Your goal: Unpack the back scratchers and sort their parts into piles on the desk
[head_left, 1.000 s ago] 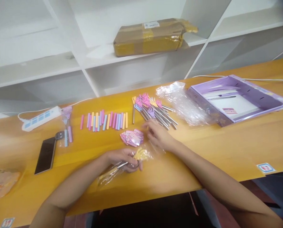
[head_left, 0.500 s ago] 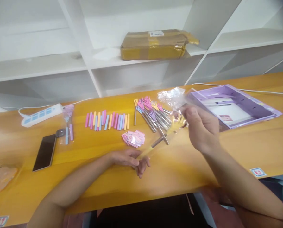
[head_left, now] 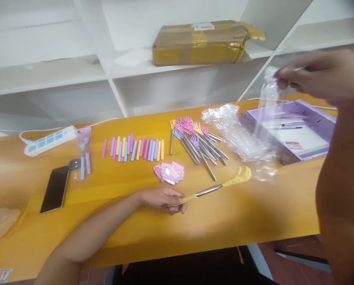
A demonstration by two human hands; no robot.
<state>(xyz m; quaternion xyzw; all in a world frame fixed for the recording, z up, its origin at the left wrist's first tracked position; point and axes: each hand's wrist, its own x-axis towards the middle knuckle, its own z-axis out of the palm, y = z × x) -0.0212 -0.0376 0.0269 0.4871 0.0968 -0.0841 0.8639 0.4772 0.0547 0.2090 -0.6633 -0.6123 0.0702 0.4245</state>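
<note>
My left hand is closed round the yellow handle of a back scratcher; its yellow claw points right, just above the table. Raised at the upper right, my right hand pinches a clear plastic bag that hangs down in front of the purple box. Motion smears this hand a little. Beyond the left hand lie a small heap of pink cards and a pile of back scratchers with metal rods and coloured claws. More clear plastic bags lie beside that pile.
Coloured handle sleeves lie in a row at centre left. Left of them are two bagged back scratchers, a phone and a power strip. A purple box stands at the right. A taped carton rests on the shelf.
My right hand has moved away from the yellow claw, up and to the right, and now lifts a clear bag. My left hand has closed on the back scratcher, which now lies nearer level.
</note>
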